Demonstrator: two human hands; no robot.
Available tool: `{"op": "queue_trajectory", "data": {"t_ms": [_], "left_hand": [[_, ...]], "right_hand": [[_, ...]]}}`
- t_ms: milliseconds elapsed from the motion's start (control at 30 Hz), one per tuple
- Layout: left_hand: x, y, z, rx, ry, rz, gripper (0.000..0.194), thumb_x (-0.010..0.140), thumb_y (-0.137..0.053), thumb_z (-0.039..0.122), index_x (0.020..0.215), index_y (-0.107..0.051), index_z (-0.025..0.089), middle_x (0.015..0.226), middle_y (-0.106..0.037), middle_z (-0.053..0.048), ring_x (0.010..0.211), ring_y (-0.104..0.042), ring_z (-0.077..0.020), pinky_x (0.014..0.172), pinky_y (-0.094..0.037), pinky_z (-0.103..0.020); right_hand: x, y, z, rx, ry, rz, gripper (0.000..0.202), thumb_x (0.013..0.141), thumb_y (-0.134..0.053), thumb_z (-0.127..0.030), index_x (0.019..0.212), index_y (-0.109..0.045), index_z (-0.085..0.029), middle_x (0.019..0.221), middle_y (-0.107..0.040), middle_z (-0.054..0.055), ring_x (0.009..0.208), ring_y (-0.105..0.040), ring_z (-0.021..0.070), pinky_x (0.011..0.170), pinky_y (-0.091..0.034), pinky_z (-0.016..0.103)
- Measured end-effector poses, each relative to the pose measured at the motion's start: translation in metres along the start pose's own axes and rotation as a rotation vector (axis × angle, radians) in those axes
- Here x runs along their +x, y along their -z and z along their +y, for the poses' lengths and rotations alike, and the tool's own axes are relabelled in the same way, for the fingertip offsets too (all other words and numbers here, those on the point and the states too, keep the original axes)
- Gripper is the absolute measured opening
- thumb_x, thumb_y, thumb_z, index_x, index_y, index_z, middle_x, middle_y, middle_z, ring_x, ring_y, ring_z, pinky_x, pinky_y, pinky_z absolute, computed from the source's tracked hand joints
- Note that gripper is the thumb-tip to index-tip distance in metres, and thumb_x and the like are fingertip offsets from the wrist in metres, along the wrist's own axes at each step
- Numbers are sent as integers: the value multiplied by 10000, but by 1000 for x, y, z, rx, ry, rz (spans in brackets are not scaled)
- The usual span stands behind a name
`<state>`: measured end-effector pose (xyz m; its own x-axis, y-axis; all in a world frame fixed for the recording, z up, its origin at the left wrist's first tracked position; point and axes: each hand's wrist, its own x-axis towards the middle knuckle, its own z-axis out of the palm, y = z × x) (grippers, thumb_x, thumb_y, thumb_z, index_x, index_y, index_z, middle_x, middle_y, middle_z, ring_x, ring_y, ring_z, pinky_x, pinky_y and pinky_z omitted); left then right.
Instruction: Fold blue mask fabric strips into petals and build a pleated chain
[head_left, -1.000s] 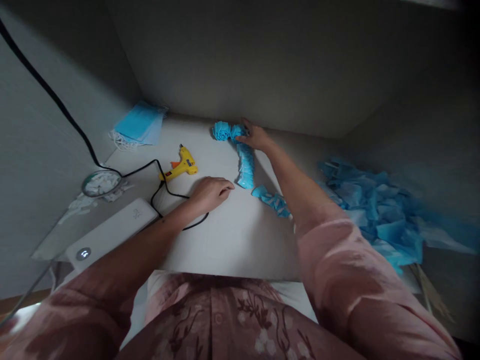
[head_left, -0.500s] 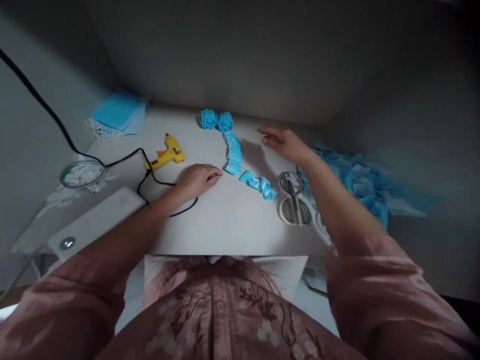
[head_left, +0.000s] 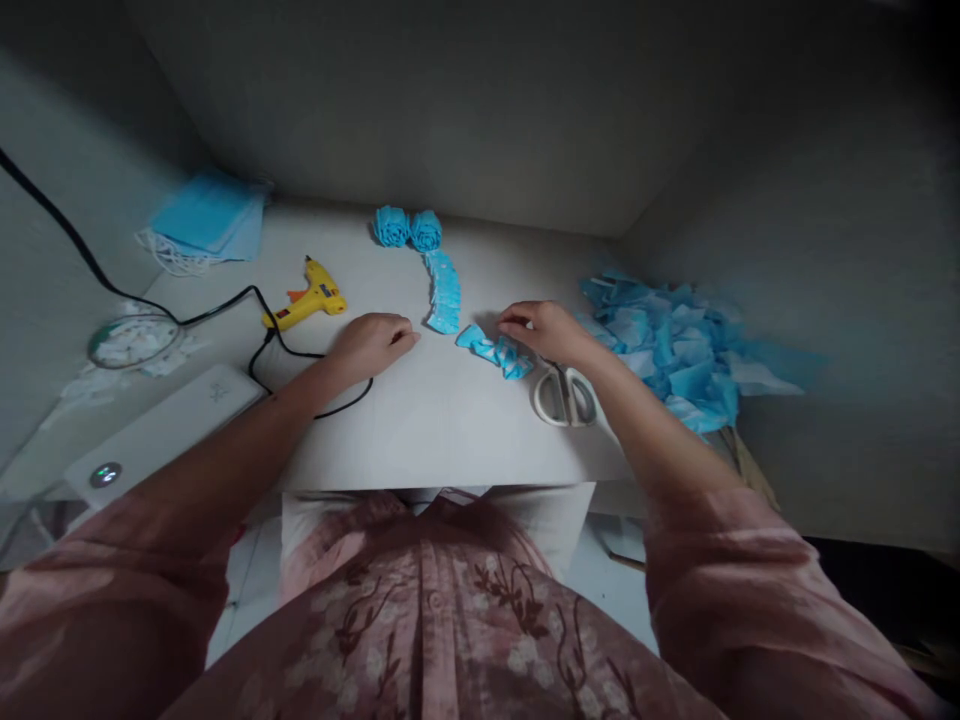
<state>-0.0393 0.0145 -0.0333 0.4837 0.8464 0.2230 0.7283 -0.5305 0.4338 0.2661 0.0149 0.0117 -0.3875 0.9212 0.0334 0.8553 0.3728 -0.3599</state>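
Observation:
My left hand [head_left: 373, 343] rests on the table with its fingers curled in, and nothing shows in them. Above the short row of twisted blue pieces [head_left: 495, 352], my right hand [head_left: 546, 330] hovers with loosely bent fingers, apart and holding nothing I can see. Whether its fingertips touch the row I cannot tell. A longer row of overlapping pale blue petals [head_left: 444, 290] lies between the hands, further back. Two blue fabric-like roses [head_left: 409, 228] sit at its far end. White-handled scissors [head_left: 553, 398] lie under my right wrist, their blades partly hidden.
Left of my left hand lies a yellow glue gun [head_left: 311, 293] with a black cord [head_left: 251, 290]. Further left are blue face masks [head_left: 206, 215], a round dish of white scraps [head_left: 135, 342] and a white power bank [head_left: 165, 430]. Blue cut pieces [head_left: 675, 345] are heaped at right.
My right hand has come down and toward me, from beside the petal row to the twisted pieces, its fingers bending. My left hand stays curled on the table. The view has shifted slightly.

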Motion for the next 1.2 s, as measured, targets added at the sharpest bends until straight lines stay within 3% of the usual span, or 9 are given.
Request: {"op": "queue_trajectory", "data": {"t_ms": [200, 367, 500, 600, 733, 900, 1033, 1200], "left_hand": [[5, 8, 9, 148, -62, -119, 379, 958, -428, 385, 718, -645, 187, 819, -701, -67, 772, -594, -190, 643, -348, -292], [8, 25, 26, 164, 24, -222, 281, 895, -525, 375, 825, -733, 200, 834, -732, -51, 762, -607, -193, 604, -315, -290], [8, 28, 44, -266, 107, -227, 294, 892, -526, 354, 892, -756, 171, 776, -717, -46, 681, -601, -146, 589, -380, -256], [8, 23, 56, -656, 160, -268, 369, 937, -508, 413, 981, -752, 139, 826, -724, -72, 637, -585, -117, 575, -422, -244], [12, 17, 67, -1046, 332, -171, 481, 995, -440, 514, 1049, -703, 115, 963, -724, -122, 653, -603, -114, 620, -469, -272], [17, 14, 67, -1373, 552, -50, 255, 982, -518, 347, 878, -610, 134, 836, -687, -78, 626, -596, -105, 624, -482, -258], [14, 11, 60, -1404, 540, 4, 149, 901, -577, 213, 782, -602, 125, 707, -623, -32, 562, -570, -91, 575, -452, -231], [12, 11, 52, -1252, 443, 69, 169, 853, -621, 247, 734, -628, 126, 692, -632, -29, 557, -561, -85, 559, -423, -219]], "right_hand": [[23, -13, -16, -149, 28, -98, 319, 955, -542, -394, 1138, -728, -211, 1095, -756, 91, 931, -664, 227, 713, -392, 288], [32, -22, -16, -4, -2, -98, 151, 853, -676, -310, 944, -708, -194, 919, -740, 48, 806, -633, 175, 685, -389, 263], [25, -21, -19, 303, -4, 37, 93, 832, -641, -289, 857, -632, -200, 810, -694, 12, 742, -609, 159, 709, -447, 264], [16, -15, -32, 389, 76, 213, 101, 849, -612, -317, 866, -611, -218, 903, -712, 35, 858, -649, 185, 830, -484, 304], [5, -11, -53, 228, 248, 369, 113, 913, -550, -298, 951, -634, -233, 1075, -718, 74, 1069, -647, 229, 975, -450, 361], [1, -17, -65, -20, 382, 371, 174, 974, -498, -257, 1017, -667, -254, 1150, -729, 79, 1120, -638, 242, 975, -425, 397], [2, -20, -69, -30, 476, 371, 186, 983, -512, -266, 1012, -690, -221, 1116, -748, 94, 1081, -658, 249, 943, -441, 410], [11, -17, -73, 165, 488, 450, 302, 970, -574, -365, 1209, -665, -205, 1200, -731, 114, 1145, -641, 255, 999, -458, 426]]}}
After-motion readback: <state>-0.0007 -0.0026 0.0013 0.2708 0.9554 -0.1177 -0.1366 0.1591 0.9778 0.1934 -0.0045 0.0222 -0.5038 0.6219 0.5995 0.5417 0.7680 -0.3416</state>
